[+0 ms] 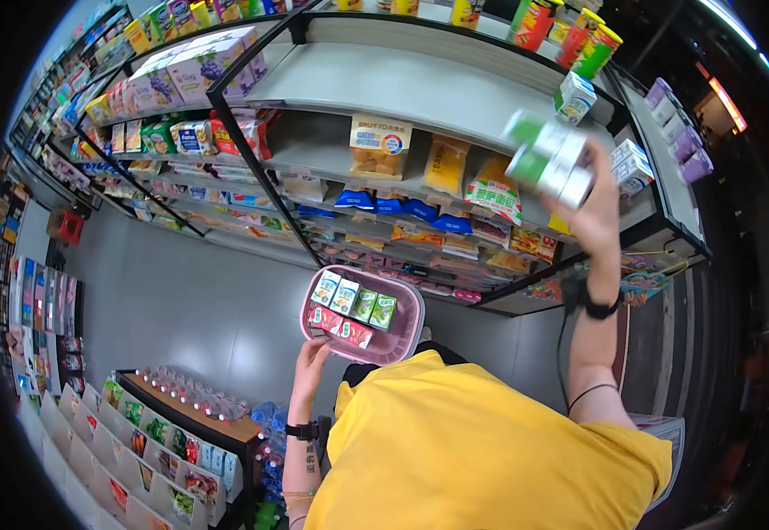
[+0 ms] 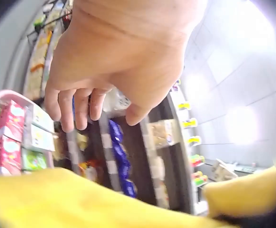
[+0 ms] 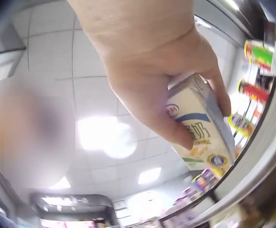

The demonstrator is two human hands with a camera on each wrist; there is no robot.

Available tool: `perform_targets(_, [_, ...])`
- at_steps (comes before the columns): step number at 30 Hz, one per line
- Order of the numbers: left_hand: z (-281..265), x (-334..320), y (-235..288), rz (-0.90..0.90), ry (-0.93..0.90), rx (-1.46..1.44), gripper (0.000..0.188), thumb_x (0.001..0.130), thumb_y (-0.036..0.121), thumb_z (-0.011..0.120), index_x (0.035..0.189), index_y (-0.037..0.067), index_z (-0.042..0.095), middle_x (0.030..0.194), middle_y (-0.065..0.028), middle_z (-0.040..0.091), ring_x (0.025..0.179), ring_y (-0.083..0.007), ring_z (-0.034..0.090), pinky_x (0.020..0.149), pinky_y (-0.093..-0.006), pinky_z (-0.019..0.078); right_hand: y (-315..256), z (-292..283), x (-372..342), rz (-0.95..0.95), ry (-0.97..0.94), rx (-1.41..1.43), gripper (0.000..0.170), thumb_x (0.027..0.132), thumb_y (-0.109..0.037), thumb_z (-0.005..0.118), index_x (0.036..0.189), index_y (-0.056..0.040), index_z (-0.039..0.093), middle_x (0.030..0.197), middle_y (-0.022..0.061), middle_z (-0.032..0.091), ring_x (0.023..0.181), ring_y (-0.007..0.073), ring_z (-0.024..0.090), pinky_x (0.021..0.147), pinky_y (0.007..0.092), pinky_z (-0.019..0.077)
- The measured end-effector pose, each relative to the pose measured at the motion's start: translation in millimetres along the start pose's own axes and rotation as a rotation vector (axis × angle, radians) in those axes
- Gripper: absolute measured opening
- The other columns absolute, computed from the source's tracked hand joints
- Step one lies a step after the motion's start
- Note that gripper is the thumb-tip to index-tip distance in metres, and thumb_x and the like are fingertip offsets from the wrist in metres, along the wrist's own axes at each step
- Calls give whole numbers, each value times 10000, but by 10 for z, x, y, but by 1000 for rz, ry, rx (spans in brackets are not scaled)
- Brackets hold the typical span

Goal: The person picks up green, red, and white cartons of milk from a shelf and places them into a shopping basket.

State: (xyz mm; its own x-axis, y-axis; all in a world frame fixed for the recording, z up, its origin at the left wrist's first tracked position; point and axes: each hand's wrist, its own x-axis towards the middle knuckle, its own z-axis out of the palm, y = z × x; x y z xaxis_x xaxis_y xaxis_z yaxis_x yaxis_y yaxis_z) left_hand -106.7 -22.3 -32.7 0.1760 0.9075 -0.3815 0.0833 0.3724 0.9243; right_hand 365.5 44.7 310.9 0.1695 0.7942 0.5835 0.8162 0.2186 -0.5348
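My right hand [image 1: 598, 208] is raised in front of the upper shelf and grips white-and-green milk cartons [image 1: 548, 159], blurred in the head view. The right wrist view shows thumb and fingers on opposite sides of one milk carton [image 3: 202, 130]. Low at the front, my left hand [image 1: 311, 367] has its fingertips right at the rim of a pink basket [image 1: 409, 305]. Its fingers hang loosely bent, with nothing between them in the left wrist view. Inside the basket stand white-and-blue cartons [image 1: 344, 296], green cartons [image 1: 384, 311] and red-pink cartons [image 1: 356, 334].
Beside the raised hand, small cartons [image 1: 632, 168] stand on the shelf [image 1: 384, 84]. Bagged breads [image 1: 445, 163] fill the tier below, and snack canisters [image 1: 595, 55] line the top. Purple-and-white boxes [image 1: 194, 71] are at left. A rack of packets [image 1: 137, 450] and bottles [image 1: 194, 393] stand at lower left.
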Motion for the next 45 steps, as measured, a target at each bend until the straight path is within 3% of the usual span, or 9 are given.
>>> perform_targets(7, [506,-181,1096,66,-532,-501,635,971,323,637,1472,30,380,1411,-132,505,1361,-234,454,1072,-365,404,-392,1336,-1331,115,-1091,631,812,605,-251,937,1279,-23,546,1155,107,640,1082,194,610,947,328,483])
perform_targets(9, [489,-166,1103,-26,-687,-349,754,894,297,747,1485,28,363,1424,-121,484,1354,-214,434,1096,-354,378,-446,1547,-1567,234,-1286,737,827,616,-236,933,1306,-23,530,1191,104,636,1106,187,603,979,325,470])
perform_targets(13, [468,-183,973,-106,-736,-111,901,781,232,866,1485,-15,361,1358,-84,559,1265,-165,497,1082,-309,390,-356,1826,-1799,336,-1324,851,872,575,-198,928,1313,-2,509,1219,81,590,1190,200,553,1036,330,436])
perform_targets(16, [458,-109,496,-71,-628,-210,842,822,215,832,1484,-7,362,1346,-89,571,1231,-168,535,1039,-311,446,-141,2096,-2080,385,-1044,865,798,613,-95,915,1290,-8,502,1196,81,588,1142,190,579,1006,339,465])
perform_targets(18, [440,-101,333,-321,-563,-439,763,868,192,784,1475,-5,366,1339,-94,577,1186,-169,576,983,-304,493,1,2286,-2307,849,-986,1054,701,646,-7,882,1240,-28,511,1191,73,587,1087,150,586,939,314,502])
perform_targets(25, [187,-297,-461,-310,-212,-529,601,887,103,720,1395,-21,423,1251,-134,629,1066,-224,666,940,-342,533,663,3104,-2932,1239,-846,1156,542,779,19,807,1243,6,529,1099,81,672,982,193,682,872,349,564])
perform_targets(30, [-285,-779,-922,-439,129,-579,533,859,12,679,1351,-1,474,1216,-121,645,1084,-243,656,905,-394,565,1336,4198,-3166,1195,-717,573,661,736,-158,889,1248,49,525,1028,125,686,831,180,683,621,280,540])
perform_targets(34, [-438,-1185,-953,-499,296,-561,507,852,7,673,1330,13,504,1169,-100,664,1053,-235,664,884,-406,564,1387,4766,-3229,1246,-688,369,590,739,-162,892,1190,58,581,1056,144,685,861,185,696,635,284,572])
perform_targets(45, [-262,-1783,-1221,-501,505,-747,436,856,40,675,1274,12,554,1143,-106,672,1010,-231,677,809,-383,585,1577,5195,-3387,1158,-626,450,495,689,-120,907,1088,54,670,923,112,711,744,179,695,568,302,558])
